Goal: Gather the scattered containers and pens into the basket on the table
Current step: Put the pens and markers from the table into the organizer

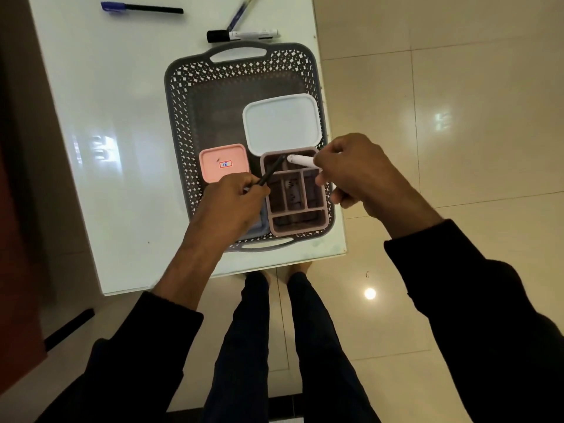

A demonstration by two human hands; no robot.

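Your left hand [235, 199] pinches a black pen [271, 170] and your right hand [351, 172] grips a white pen [300, 160] above the basket [180, 96], which holds 3 containers, possibly a 4th. 3 pens wait outside it.

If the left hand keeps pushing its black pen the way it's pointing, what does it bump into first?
Probably the white pen held by the right hand, above the divided tray. The black pen in the left hand points at its tip; their heights are unclear.
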